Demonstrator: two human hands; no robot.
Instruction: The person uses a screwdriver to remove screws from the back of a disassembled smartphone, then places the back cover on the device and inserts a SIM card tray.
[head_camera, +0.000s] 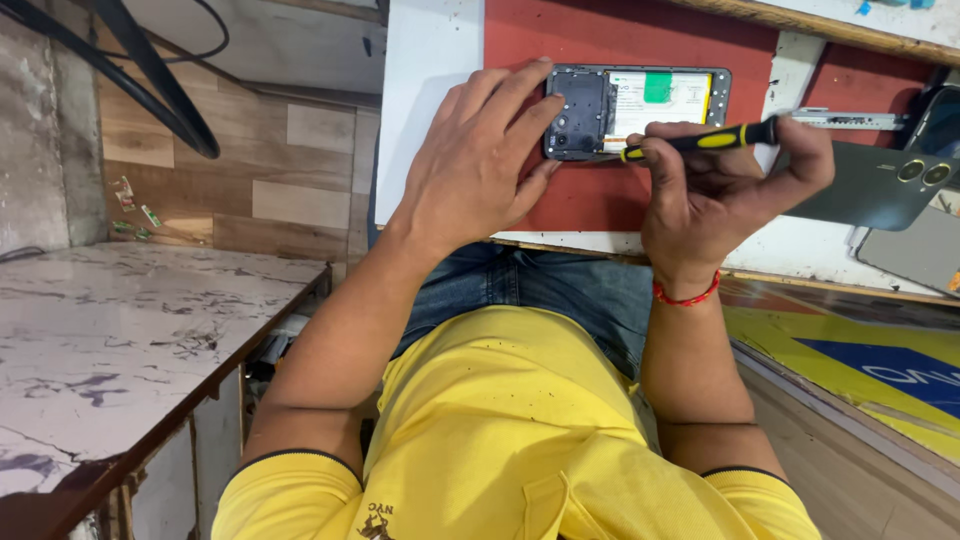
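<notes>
- Head view: an opened phone (637, 111), its back cover off and its dark inner frame and pale battery exposed, lies flat on a red mat (600, 35) on the workbench, straight ahead of the person.
- The left hand (475, 160) rests on the phone's left end; the fingers (520, 85) are spread, the index along the top edge and the thumb against the lower left corner, pressing it to the mat rather than closing round it.
- The right hand (715, 185) is closed around a screwdriver (700, 140) with a black and yellow handle, held nearly level; its tip end meets the phone near the lower edge, by the battery. The exact contact point is too small to tell.
- A red thread band (686, 296) circles the right wrist.
- A dark green back cover (880, 185) with two camera rings lies just right of the right hand, partly behind it.
- A marble-patterned table (110, 340) stands well apart on the left; black cables (150, 85) hang above it.
- The person wears a yellow shirt (510, 430) and jeans.
</notes>
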